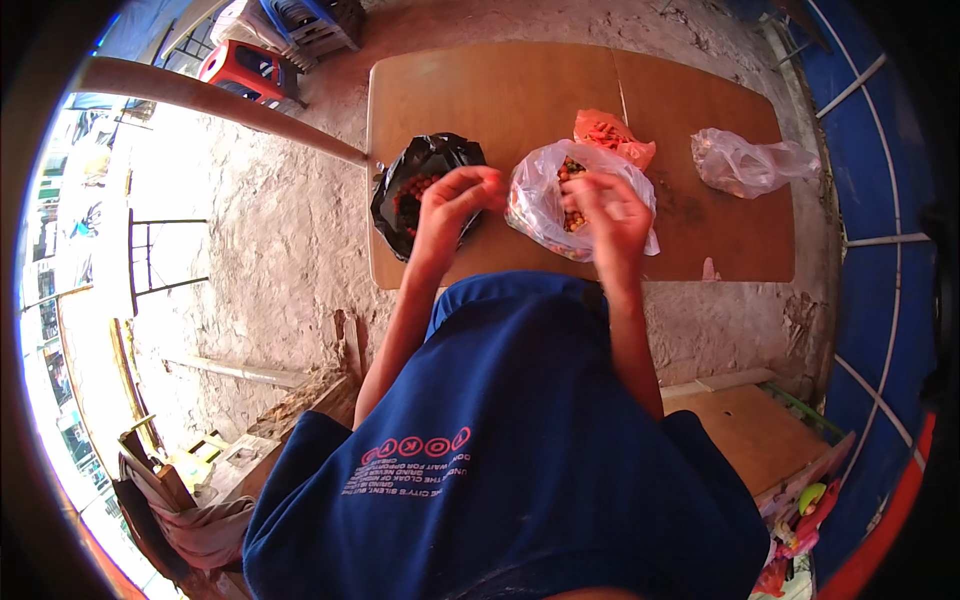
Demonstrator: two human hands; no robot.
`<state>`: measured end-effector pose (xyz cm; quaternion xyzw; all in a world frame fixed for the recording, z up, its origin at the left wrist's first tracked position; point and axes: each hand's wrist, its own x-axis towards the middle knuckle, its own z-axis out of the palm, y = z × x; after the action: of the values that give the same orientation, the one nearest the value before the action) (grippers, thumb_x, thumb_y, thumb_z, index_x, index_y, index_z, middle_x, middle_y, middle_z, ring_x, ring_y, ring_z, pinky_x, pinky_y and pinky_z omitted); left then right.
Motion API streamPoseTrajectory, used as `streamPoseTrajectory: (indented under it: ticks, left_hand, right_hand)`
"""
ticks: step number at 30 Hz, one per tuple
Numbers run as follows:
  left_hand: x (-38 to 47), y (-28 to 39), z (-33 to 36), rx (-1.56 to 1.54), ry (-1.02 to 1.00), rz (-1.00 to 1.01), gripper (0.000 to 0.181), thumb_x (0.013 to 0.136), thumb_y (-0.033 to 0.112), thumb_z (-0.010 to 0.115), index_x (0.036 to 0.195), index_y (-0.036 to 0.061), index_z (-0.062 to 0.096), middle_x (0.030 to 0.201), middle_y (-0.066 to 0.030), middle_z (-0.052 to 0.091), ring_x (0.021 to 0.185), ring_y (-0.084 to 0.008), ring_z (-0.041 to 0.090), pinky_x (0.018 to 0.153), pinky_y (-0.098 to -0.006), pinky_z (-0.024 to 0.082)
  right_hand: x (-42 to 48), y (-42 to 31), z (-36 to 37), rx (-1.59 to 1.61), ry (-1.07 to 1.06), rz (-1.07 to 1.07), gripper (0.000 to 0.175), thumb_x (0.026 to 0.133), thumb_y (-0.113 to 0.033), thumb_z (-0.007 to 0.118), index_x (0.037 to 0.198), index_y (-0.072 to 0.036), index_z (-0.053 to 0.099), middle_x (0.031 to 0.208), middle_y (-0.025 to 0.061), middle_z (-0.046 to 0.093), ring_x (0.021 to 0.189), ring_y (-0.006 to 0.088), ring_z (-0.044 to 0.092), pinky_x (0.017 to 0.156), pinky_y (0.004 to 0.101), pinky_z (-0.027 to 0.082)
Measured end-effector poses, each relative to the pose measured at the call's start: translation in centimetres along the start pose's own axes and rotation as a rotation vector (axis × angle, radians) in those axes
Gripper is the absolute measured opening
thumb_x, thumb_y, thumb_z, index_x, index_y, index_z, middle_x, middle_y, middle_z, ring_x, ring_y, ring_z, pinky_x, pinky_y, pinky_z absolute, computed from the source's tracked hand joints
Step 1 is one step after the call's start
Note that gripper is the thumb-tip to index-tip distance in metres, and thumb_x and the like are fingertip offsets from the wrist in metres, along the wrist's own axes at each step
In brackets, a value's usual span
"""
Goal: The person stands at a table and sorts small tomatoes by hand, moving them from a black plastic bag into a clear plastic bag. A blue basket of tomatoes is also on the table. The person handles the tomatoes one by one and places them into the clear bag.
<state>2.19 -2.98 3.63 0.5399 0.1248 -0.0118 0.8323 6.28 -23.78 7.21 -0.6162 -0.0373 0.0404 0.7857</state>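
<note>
On the brown wooden tabletop (pixel 495 82) an opened black plastic bag (pixel 386 199) holds small dark red round fruits (pixel 411 196). My left hand (pixel 463 191) is over this bag's right side, its thumb and fingertips pinched together around something small and red, too blurred to name. A translucent white plastic bag (pixel 532 169) stands open to the right, with small red, orange and green fruits or peppers (pixel 574 220) inside. Above its right part is my right hand (pixel 611 214), fingers bent and blurred; whether it holds anything does not show.
Behind the white bag lies an orange plastic bag (pixel 637 152) with red pieces, perhaps chillies. A knotted clear plastic bag (pixel 739 165) rests at the table's right. Plastic stools (pixel 251 71) stand back left. A pole (pixel 225 105) reaches the table's left edge.
</note>
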Motion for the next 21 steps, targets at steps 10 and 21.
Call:
streamPoseTrajectory:
  ticks: [10,21]
  left_hand:
    - [2.6,-9.0,-14.4,1.132,0.5,-0.106,0.03,0.073,0.03,0.073,0.093,0.0077,0.075,0.088,-0.0137,0.073,0.085,-0.03,0.07,0.077,-0.0398,0.053]
    - [3.2,-3.7,-1.7,0.617,0.075,0.012,0.043,0.087,0.037,0.071,0.1,-0.0033,0.069,0.077,-0.0065,0.067,0.067,-0.0109,0.06,0.063,-0.0251,0.048]
  right_hand:
    - [4.1,8.4,-20.5,0.005,0.754,0.159,0.023,0.085,-0.012,0.072,0.103,0.002,0.066,0.097,0.0127,0.069,0.084,0.0189,0.067,0.08,0.0292,0.055]
    - [3.7,14.0,-25.2,-0.016,1.069,0.254,0.024,0.082,-0.014,0.071,0.103,-0.003,0.066,0.091,0.0083,0.07,0.077,0.0165,0.066,0.07,0.03,0.052]
